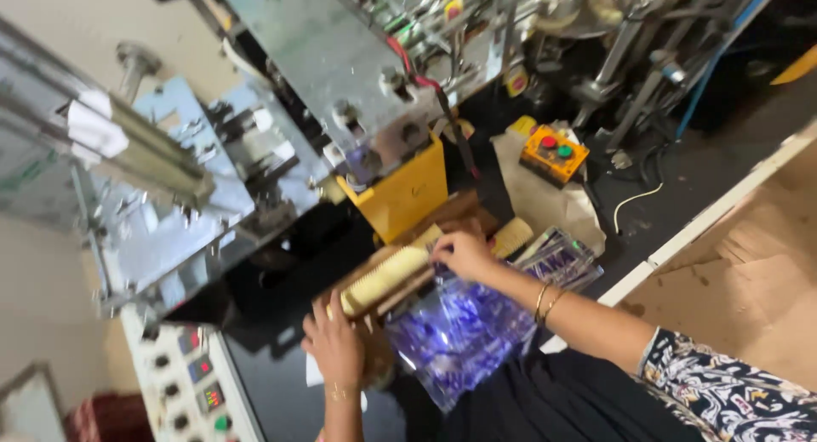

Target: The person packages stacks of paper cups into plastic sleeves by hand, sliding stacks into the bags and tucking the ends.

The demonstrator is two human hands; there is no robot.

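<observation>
Steadying the cream stack of cups [385,279] at centre frame, the left hand [334,347] lies flat and open. The right hand [462,253] pinches the clear blue-printed bag [464,336], holding its mouth by the stack.

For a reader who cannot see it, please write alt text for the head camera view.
A person's right hand pinches the top of a clear plastic bag with blue print, while the left hand rests beside a row of stacked cream paper cups lying in a wooden trough. Behind stand a metal machine, a yellow box and an orange button box.
</observation>
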